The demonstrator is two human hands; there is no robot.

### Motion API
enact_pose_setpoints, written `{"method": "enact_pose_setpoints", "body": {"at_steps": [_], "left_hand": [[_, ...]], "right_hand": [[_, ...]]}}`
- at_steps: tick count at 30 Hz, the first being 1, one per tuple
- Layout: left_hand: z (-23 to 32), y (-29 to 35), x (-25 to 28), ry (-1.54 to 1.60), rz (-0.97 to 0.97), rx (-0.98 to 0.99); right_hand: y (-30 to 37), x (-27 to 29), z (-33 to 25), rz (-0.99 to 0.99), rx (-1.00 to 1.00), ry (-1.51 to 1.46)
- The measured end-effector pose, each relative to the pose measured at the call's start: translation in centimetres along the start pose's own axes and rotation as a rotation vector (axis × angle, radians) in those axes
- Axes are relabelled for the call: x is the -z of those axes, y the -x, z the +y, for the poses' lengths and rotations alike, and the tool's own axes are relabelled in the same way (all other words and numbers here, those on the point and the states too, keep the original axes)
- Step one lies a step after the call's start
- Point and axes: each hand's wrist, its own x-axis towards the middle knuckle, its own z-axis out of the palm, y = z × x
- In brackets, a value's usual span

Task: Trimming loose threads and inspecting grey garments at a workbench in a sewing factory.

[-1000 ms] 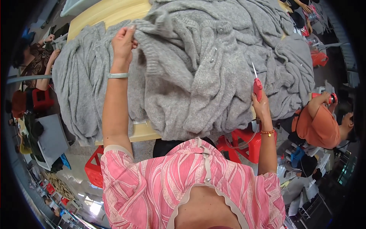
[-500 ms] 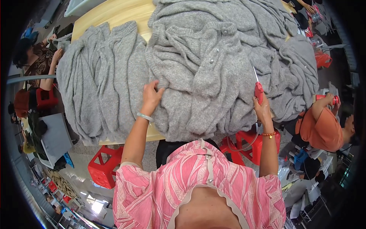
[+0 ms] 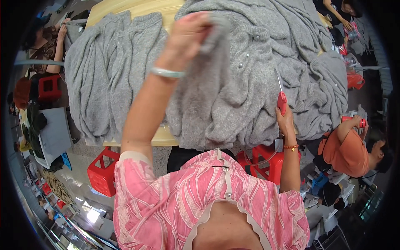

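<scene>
A grey knitted cardigan (image 3: 246,96) with shiny buttons lies rumpled in front of me. My left hand (image 3: 186,39), blurred by motion, is raised over its left side and closed on a lifted part of the cardigan, which hangs down from the fingers. In my right hand (image 3: 286,123), at the cardigan's right edge, is a red air blow gun (image 3: 282,102). Its thin metal nozzle points away from me over the knit, and a clear hose (image 3: 266,160) runs below my wrist.
More grey knitwear (image 3: 114,79) lies to the left, with a large heap (image 3: 266,18) behind and to the right on the wooden table (image 3: 133,10). Red stools (image 3: 102,171) stand below the near edge. A person in orange (image 3: 348,148) sits at the right; others work around.
My left hand has risen up and away from me, lifting part of the cardigan with it. The right hand with the blow gun has stayed almost in place.
</scene>
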Motion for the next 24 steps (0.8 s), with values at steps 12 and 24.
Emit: {"method": "enact_pose_setpoints", "body": {"at_steps": [12, 24], "left_hand": [[-15.8, 14.7, 1.3, -1.120, -0.376, -0.020], [-15.7, 14.5, 8.5, -0.785, 0.278, 0.147]], "right_hand": [[0.5, 0.1, 0.4, 0.020, -0.095, -0.037], [-1.9, -1.0, 1.8, -0.051, -0.110, -0.210]]}}
